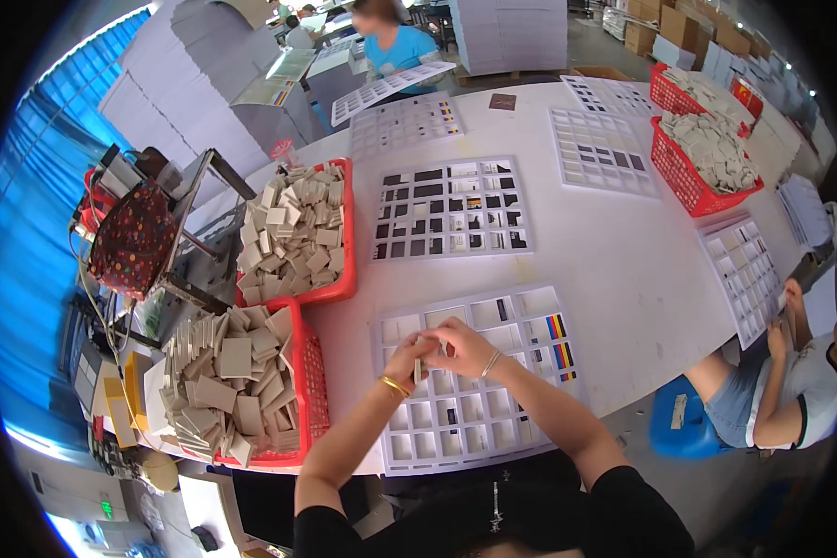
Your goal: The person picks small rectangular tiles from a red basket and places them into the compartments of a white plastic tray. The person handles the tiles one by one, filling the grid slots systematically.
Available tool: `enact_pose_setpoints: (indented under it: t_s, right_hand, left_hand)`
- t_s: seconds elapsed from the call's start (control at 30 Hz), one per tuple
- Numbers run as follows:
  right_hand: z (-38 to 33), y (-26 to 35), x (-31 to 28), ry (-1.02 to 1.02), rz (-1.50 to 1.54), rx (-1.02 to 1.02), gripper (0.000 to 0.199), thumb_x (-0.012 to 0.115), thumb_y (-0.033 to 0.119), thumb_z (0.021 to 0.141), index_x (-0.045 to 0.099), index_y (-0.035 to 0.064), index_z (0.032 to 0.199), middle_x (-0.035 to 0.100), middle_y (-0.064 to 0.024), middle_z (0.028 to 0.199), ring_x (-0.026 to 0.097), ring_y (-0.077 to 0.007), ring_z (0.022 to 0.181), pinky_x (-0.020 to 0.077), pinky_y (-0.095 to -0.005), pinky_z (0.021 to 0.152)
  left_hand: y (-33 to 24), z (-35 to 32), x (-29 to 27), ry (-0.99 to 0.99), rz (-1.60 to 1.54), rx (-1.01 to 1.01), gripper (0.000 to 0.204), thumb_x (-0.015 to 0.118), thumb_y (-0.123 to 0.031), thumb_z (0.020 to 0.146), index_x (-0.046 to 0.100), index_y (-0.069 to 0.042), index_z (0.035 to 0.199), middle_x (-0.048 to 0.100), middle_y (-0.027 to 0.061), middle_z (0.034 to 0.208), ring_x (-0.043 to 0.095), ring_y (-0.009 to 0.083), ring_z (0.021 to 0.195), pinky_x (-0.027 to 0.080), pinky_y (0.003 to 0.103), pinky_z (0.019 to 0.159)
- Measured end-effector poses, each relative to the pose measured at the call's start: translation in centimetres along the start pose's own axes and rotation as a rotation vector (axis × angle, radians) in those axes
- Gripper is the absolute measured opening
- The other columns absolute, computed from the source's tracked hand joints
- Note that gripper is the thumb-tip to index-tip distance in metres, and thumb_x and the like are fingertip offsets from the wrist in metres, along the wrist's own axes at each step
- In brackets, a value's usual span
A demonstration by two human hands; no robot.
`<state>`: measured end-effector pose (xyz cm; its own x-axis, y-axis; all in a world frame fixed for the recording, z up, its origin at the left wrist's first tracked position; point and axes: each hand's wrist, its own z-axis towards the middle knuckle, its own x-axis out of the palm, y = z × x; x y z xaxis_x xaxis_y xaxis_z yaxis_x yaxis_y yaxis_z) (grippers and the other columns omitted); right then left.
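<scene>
Over a white gridded tray [474, 458] in front of me, my two hands meet with bent fingers. My left hand [404, 361] pinches a small flat grey-beige board piece [418, 368]. My right hand [465, 348] is closed against the same piece, and its fingertips partly hide it. Several of the tray's compartments hold dark strips, and a few on the right show coloured stripes. Left of the tray stands a red basket [314, 391] heaped with square grey-beige board pieces [235, 357].
Behind it is another filled red basket [349, 228]. A tray with black shapes [527, 209] lies beyond mine; a paler tray [609, 177] sits farther right. A filled red basket [707, 200] stands at the far right. One person [800, 391] works at the right, another [400, 51] across the table.
</scene>
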<state>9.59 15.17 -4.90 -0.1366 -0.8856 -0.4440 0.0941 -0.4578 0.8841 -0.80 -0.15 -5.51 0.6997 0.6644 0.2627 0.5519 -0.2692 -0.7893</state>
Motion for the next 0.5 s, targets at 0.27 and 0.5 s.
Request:
enact_pose_setpoints:
  t_s: [0.27, 0.5]
  right_hand:
    - [-3.1, -0.4, 0.7, 0.020, 0.258, 0.064, 0.055, 0.081, 0.019, 0.067, 0.052, 0.0009, 0.109, 0.051, -0.0122, 0.104, 0.060, -0.0160, 0.077, 0.0533, -0.0289, 0.069]
    - [-3.8, 0.2, 1.1, 0.036, 0.254, 0.091, 0.058, 0.082, 0.014, 0.066, 0.047, 0.0048, 0.112, 0.056, -0.0077, 0.101, 0.059, -0.0137, 0.077, 0.0513, -0.0264, 0.066]
  left_hand:
    - [2.8, -3.4, 1.2, 0.181, -0.338, -0.034, 0.035, 0.050, -0.037, 0.095, 0.050, -0.012, 0.120, 0.060, 0.0004, 0.091, 0.054, 0.0052, 0.062, 0.037, 0.017, 0.037]
    - [4.7, -3.4, 0.0, -0.033, 0.020, 0.259, 0.037, 0.066, -0.014, 0.088, 0.051, -0.003, 0.120, 0.062, 0.0064, 0.099, 0.061, 0.0105, 0.083, 0.053, 0.025, 0.064]
